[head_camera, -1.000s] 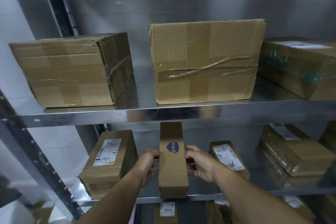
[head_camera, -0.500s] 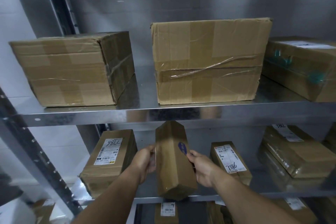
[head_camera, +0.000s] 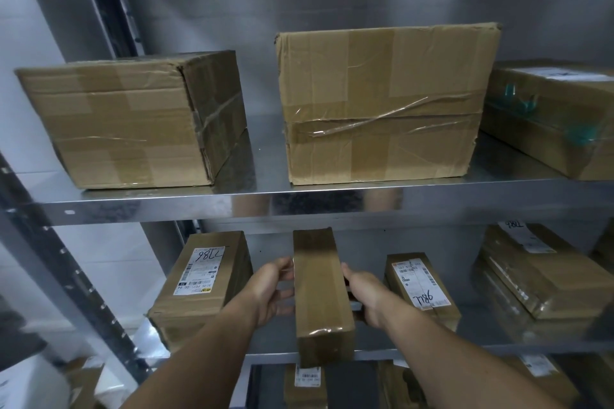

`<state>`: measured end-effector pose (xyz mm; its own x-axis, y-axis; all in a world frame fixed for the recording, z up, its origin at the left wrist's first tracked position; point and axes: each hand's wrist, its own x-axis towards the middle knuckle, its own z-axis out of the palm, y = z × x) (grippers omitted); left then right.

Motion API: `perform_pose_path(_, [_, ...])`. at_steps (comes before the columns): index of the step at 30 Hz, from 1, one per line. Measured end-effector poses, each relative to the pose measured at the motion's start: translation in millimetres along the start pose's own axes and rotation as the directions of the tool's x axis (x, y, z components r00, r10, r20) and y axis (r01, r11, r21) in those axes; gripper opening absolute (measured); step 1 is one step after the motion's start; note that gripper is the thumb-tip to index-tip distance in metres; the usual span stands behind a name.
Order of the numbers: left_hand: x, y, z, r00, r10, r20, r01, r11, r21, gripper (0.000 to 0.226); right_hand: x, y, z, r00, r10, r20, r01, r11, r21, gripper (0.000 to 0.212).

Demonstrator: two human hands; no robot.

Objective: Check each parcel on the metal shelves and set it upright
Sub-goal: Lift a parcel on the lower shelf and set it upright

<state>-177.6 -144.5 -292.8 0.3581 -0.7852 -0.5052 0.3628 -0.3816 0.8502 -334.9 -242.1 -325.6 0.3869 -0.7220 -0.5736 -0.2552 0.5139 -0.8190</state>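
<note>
Gripping the parcel [head_camera: 320, 295] at mid-height, left hand [head_camera: 270, 292] and right hand [head_camera: 363, 295] clasp its long sides. It looks stiff, light and tape-slick, so squeezing the flat sides seems safest.

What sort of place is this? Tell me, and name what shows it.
Probably a parcel storeroom or pickup depot: metal shelves hold taped cardboard boxes, and smaller parcels carry shipping labels with handwritten numbers.

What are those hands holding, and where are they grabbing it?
The narrow box, gripped about midway along its long sides: left hand on the left side, right hand on the right.
</note>
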Motion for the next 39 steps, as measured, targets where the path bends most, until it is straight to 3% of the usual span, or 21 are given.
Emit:
perform_pose_path(4, [6,1,-2,0.999,0.032,0.009,-0.033,0.995,0.09,0.031,-1,1,-1,1.0,0.022,-0.019,-0.022,1.0,-0.009,0.042])
perform_pose_path(9, [6,-2,-2,0.999,0.04,-0.01,-0.04,0.998,0.052,0.029,-5,0,-2,1.0,0.028,0.013,-0.029,0.999,0.032,0.034])
perform_pose_path(17, [10,2,-3,0.996,0.076,-0.05,-0.077,0.997,-0.004,0.021,-8,-10,-12,0.988,0.056,0.144,-0.055,0.998,-0.01,0.025])
perform_pose_path(22, [12,-1,-9,0.997,0.071,-0.038,-0.07,0.997,0.016,0.028,-12,-17,-23,0.966,0.016,0.259,-0.021,1.0,0.015,0.03])
perform_pose_path(27, [14,1,-15,0.999,0.036,0.03,-0.038,0.997,0.072,0.026,-5,-13,-22,0.974,-0.009,0.226,-0.021,0.992,0.128,0.024])
perform_pose_path(32, [15,-1,-23,0.993,-0.008,0.116,0.005,1.0,0.023,0.039,-7,-12,-20,0.981,-0.008,0.196,-0.017,0.991,0.13,0.025])
perform_pose_path(35, [13,-2,-23,0.993,0.021,0.116,-0.016,0.999,-0.044,0.04,-6,-11,-17,0.983,-0.012,0.184,-0.01,0.993,0.12,0.037])
perform_pose_path(39, [13,-4,-26,0.994,0.035,0.106,-0.029,0.998,-0.06,0.034,-5,-8,-15,0.978,-0.05,0.204,0.019,0.988,0.151,0.029])
